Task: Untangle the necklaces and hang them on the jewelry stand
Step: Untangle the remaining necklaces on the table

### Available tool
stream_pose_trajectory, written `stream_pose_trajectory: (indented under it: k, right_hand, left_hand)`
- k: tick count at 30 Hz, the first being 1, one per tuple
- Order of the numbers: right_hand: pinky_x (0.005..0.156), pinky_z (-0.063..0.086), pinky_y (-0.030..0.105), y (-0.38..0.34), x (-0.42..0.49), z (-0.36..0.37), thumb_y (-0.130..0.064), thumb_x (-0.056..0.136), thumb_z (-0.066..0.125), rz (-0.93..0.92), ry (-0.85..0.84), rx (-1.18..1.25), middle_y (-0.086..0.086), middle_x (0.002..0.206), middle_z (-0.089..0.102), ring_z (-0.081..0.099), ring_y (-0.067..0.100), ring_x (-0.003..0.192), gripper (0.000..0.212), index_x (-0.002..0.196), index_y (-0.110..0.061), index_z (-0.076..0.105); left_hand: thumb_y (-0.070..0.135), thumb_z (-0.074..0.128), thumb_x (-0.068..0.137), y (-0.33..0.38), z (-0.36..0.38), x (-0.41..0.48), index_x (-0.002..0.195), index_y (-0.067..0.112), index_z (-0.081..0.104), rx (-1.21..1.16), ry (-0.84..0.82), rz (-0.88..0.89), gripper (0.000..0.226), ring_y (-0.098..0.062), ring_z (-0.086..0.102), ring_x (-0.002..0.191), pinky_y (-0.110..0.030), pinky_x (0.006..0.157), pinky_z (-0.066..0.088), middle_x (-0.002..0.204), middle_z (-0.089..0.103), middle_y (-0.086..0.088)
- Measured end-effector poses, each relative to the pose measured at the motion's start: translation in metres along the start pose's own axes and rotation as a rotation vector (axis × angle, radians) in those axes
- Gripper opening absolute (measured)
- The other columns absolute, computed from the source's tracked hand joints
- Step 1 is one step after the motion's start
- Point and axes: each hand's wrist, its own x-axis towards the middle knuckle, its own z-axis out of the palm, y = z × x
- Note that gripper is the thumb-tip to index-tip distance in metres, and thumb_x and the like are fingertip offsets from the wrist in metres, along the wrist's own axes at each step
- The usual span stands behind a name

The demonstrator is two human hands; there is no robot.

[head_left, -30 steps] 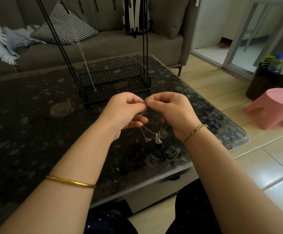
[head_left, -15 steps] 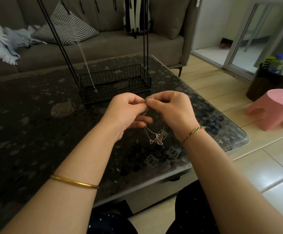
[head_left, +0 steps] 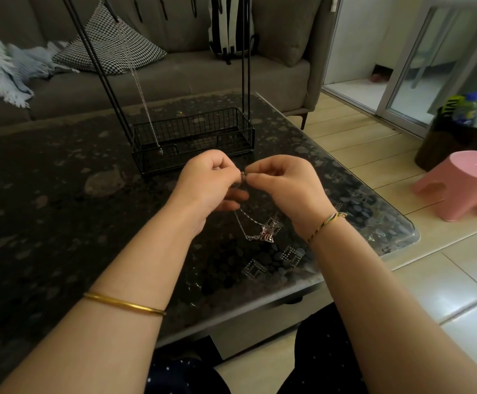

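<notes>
A thin silver necklace (head_left: 261, 232) with a small pendant dangles between my two hands above the dark table (head_left: 61, 223). My left hand (head_left: 207, 183) and my right hand (head_left: 284, 184) each pinch the chain at the top, fingertips almost touching. The black wire jewelry stand (head_left: 194, 136) with a basket base stands just beyond my hands. One silver chain (head_left: 143, 98) hangs from the stand, reaching down into the basket's left end.
A grey sofa (head_left: 174, 72) with a checked cushion and a pale blanket lies behind the table. To the right on the floor are a pink stool (head_left: 461, 184) and a dark bin (head_left: 456, 135). The table's glass corner is near my right wrist.
My hands have drifted slightly apart and my right hand has turned a little. The pendant and the chain loop now hang a bit farther to the right below my hands.
</notes>
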Motion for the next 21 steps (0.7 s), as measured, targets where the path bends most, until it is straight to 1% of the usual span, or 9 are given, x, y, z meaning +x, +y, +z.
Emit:
stream_pose_trajectory:
  k: [3, 6, 10, 12, 14, 17, 19, 21]
  right_hand:
    - [0.064, 0.051, 0.015, -0.0004, -0.0002, 0.0008, -0.012, 0.083, 0.069, -0.017, -0.011, -0.006, -0.004, 0.074, 0.068, 0.058, 0.0, 0.064, 0.006, 0.078, -0.017, 0.07]
    - [0.068, 0.052, 0.019, -0.0001, 0.0002, 0.0029, -0.013, 0.083, 0.069, -0.027, 0.007, -0.047, -0.003, 0.075, 0.068, 0.059, 0.004, 0.068, 0.008, 0.076, -0.017, 0.07]
    - [0.055, 0.045, 0.012, 0.0005, 0.0009, 0.0053, -0.012, 0.084, 0.066, -0.036, 0.007, -0.087, -0.007, 0.068, 0.063, 0.052, -0.001, 0.057, 0.009, 0.076, -0.015, 0.068]
    - [0.048, 0.04, 0.008, 0.001, 0.002, 0.0063, -0.014, 0.086, 0.064, -0.058, -0.008, -0.152, -0.009, 0.063, 0.058, 0.049, -0.004, 0.051, 0.01, 0.077, -0.014, 0.068]
    - [0.045, 0.033, 0.01, 0.0004, 0.0026, 0.0073, -0.014, 0.088, 0.061, -0.087, -0.039, -0.232, -0.01, 0.056, 0.051, 0.045, -0.003, 0.043, 0.013, 0.078, -0.011, 0.067]
    - [0.047, 0.033, 0.015, -0.0011, 0.0027, 0.0085, -0.013, 0.088, 0.058, -0.118, -0.082, -0.304, -0.008, 0.057, 0.049, 0.042, 0.003, 0.048, 0.014, 0.077, -0.007, 0.064]
    - [0.046, 0.033, 0.013, -0.0021, 0.0022, 0.0079, -0.013, 0.087, 0.058, -0.127, -0.1, -0.316, -0.007, 0.057, 0.049, 0.04, 0.004, 0.049, 0.014, 0.075, -0.007, 0.063]
    - [0.043, 0.032, 0.011, -0.0025, 0.0026, 0.0062, -0.013, 0.088, 0.059, -0.111, -0.117, -0.291, -0.005, 0.058, 0.049, 0.039, 0.005, 0.048, 0.015, 0.076, -0.005, 0.064]
  left_hand:
    - [0.004, 0.056, 0.09, 0.0001, -0.0005, 0.0004, 0.083, 0.01, 0.06, 0.006, -0.006, 0.018, 0.01, -0.016, 0.071, 0.077, -0.022, 0.053, 0.053, 0.093, 0.07, -0.009]
    - [0.004, 0.056, 0.09, 0.0003, -0.0008, 0.0003, 0.081, 0.01, 0.06, 0.028, -0.012, 0.039, 0.011, -0.017, 0.069, 0.084, -0.023, 0.056, 0.055, 0.095, 0.068, -0.009]
    - [0.004, 0.057, 0.088, -0.001, -0.0004, 0.0016, 0.074, 0.012, 0.058, 0.091, 0.008, 0.078, 0.017, -0.02, 0.067, 0.089, -0.026, 0.059, 0.056, 0.099, 0.066, -0.013]
    - [0.005, 0.057, 0.087, -0.0012, 0.0005, 0.0024, 0.073, 0.012, 0.057, 0.136, 0.033, 0.112, 0.016, -0.02, 0.065, 0.087, -0.025, 0.059, 0.053, 0.094, 0.065, -0.012]
    - [0.005, 0.056, 0.087, -0.0012, 0.0014, 0.0036, 0.073, 0.011, 0.056, 0.166, 0.059, 0.145, 0.015, -0.017, 0.061, 0.082, -0.023, 0.058, 0.05, 0.085, 0.061, -0.008]
    - [0.006, 0.056, 0.087, -0.0015, 0.0022, 0.0041, 0.076, 0.008, 0.056, 0.174, 0.075, 0.159, 0.011, -0.015, 0.056, 0.077, -0.022, 0.057, 0.047, 0.081, 0.057, -0.006]
    - [0.007, 0.056, 0.087, -0.0016, 0.0029, 0.004, 0.079, 0.007, 0.056, 0.169, 0.071, 0.15, 0.008, -0.015, 0.054, 0.076, -0.023, 0.058, 0.046, 0.081, 0.056, -0.007]
    - [0.007, 0.055, 0.087, -0.0015, 0.0029, 0.0041, 0.077, 0.009, 0.056, 0.135, 0.068, 0.118, 0.01, -0.015, 0.054, 0.077, -0.024, 0.059, 0.045, 0.084, 0.056, -0.007]
